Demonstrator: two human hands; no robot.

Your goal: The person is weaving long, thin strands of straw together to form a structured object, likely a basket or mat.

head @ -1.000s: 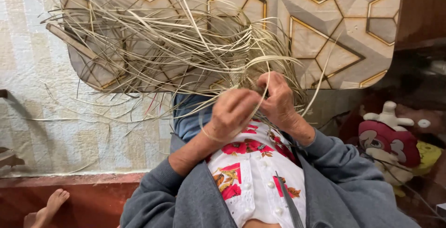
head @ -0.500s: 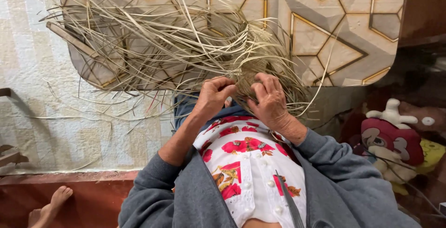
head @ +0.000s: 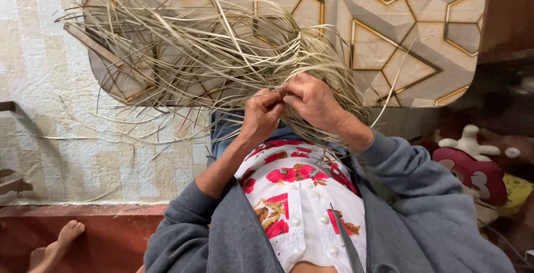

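Note:
A loose bundle of long pale straw strips [head: 206,56] lies across a board patterned with gold hexagons [head: 400,34]. My left hand [head: 260,114] and my right hand [head: 314,102] meet at the near edge of the bundle. Both pinch straw strips between fingers and thumb, the fingertips touching each other. Strands fan out to the left and drape over my right wrist. Grey sleeves cover my forearms, and a white shirt with red flowers [head: 300,195] shows below.
A pale patterned mat [head: 67,139] covers the floor on the left, with a red floor strip [head: 94,234] below it. A bare foot [head: 58,245] shows at the lower left. A red and white stuffed toy [head: 473,167] sits at the right.
Both hands have moved up and away from my chest into the straw bundle, and my fingers have closed together on the strips.

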